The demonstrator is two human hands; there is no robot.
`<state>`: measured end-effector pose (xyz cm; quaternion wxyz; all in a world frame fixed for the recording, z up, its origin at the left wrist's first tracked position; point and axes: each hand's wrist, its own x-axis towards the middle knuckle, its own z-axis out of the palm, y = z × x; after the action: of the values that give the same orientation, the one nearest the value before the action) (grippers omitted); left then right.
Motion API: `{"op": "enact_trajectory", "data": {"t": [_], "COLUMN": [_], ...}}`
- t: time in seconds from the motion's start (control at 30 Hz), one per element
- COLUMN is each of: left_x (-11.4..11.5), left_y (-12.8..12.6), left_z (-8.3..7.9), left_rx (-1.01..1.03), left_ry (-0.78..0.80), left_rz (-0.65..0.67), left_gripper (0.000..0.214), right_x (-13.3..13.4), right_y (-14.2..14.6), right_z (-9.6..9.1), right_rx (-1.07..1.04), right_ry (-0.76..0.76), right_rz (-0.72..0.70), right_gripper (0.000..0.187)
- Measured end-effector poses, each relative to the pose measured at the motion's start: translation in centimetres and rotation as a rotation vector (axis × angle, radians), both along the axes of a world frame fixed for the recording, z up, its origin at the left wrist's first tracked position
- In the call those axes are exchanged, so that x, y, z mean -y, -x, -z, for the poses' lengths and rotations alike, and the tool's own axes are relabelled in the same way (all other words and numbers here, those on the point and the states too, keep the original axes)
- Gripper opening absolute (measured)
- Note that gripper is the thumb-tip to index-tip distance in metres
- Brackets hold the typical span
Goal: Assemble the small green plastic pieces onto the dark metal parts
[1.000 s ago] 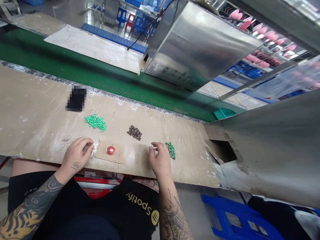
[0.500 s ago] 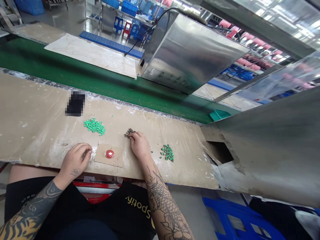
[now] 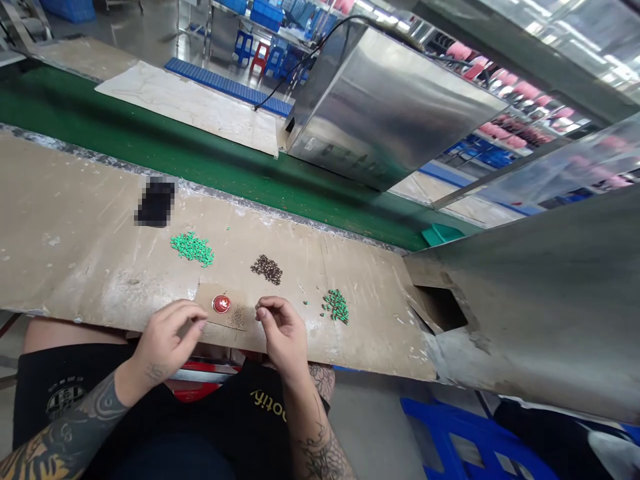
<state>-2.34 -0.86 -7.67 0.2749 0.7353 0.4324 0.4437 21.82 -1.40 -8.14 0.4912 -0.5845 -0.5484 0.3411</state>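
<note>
My left hand (image 3: 167, 340) hovers at the near edge of the worn bench (image 3: 75, 253), its fingers pinched on something too small to name. My right hand (image 3: 281, 330) is curled beside it, thumb and fingertips pinched together over a tiny item. Between the hands lies a small cardboard piece (image 3: 205, 297) bearing a red round cap (image 3: 221, 304) and a patch of fine grains (image 3: 237, 316). Beyond are a light green pile of small parts (image 3: 193, 247), a dark brown pile (image 3: 267, 268) and a smaller dark green pile (image 3: 336, 305).
A green conveyor belt (image 3: 150, 143) runs behind the bench. A steel housing (image 3: 385, 107) stands over the belt and a large metal chute (image 3: 540, 300) with a dark opening is at the right. A blurred dark object (image 3: 155, 201) lies far left. A blue stool (image 3: 475, 440) is below right.
My right hand went from the dark green pile to the brown pile, then pulled back toward me with fingers pinched. My left hand drew slightly nearer and to the right.
</note>
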Motion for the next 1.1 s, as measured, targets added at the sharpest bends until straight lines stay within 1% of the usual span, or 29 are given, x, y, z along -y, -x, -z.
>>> {"op": "enact_trajectory", "data": {"t": [0.1,0.2,0.27,0.37,0.43,0.5,0.57,0.67,0.77,0.83,0.87,0.93,1.0,1.1], "left_x": [0.8,0.9,0.8,0.8,1.0,1.2,1.4,1.6,1.6,1.6,1.7,1.8,1.8,1.7], "left_y": [-2.1,-3.2,-3.3,-3.1,-2.9,-2.8,-2.7,-2.6,-2.7,-2.8,-2.9,-3.1,-3.2,-3.2], "left_z": [-1.9,-3.0,-3.3,-3.4,-3.5,-3.6,-3.7,-4.0,-4.1,-3.9,-3.8,-3.5,-3.3,-3.1], "left_rx": [0.041,0.070,0.086,0.085,0.065,0.058,0.065,0.086,0.113,0.177,0.242,0.421,0.583,0.664], "left_ry": [0.026,0.006,-0.003,-0.022,-0.025,0.008,0.085,0.237,0.376,0.496,0.576,0.756,0.896,0.964], "left_rz": [0.120,0.227,0.281,0.315,0.331,0.335,0.311,0.270,0.263,0.273,0.291,0.353,0.411,0.441], "left_gripper": [0.012,0.009,0.010,0.012,0.014,0.014,0.013,0.012,0.012,0.012,0.013,0.019,0.025,0.031], "right_x": [2.2,3.7,4.2,4.6,4.8,5.0,4.9,4.6,4.3,4.3,4.3,4.5,4.7,4.8], "right_y": [1.6,2.7,3.1,3.3,3.3,3.3,3.3,3.4,3.6,3.8,3.9,4.1,4.2,4.1], "right_z": [-1.4,-2.5,-2.8,-3.0,-2.9,-2.9,-3.0,-3.3,-3.6,-3.4,-3.3,-2.9,-2.7,-2.8], "right_rx": [-0.224,-0.354,-0.370,-0.340,-0.291,-0.200,-0.084,0.095,0.209,0.207,0.184,0.117,0.062,0.045], "right_ry": [0.006,0.012,0.012,-0.021,-0.053,-0.094,-0.151,-0.274,-0.381,-0.401,-0.398,-0.378,-0.353,-0.323], "right_rz": [-0.109,-0.187,-0.194,-0.203,-0.214,-0.219,-0.244,-0.299,-0.283,-0.245,-0.224,-0.186,-0.176,-0.210], "right_gripper": [0.008,0.007,0.008,0.006,0.007,0.012,0.018,0.027,0.031,0.032,0.031,0.029,0.027,0.023]}}
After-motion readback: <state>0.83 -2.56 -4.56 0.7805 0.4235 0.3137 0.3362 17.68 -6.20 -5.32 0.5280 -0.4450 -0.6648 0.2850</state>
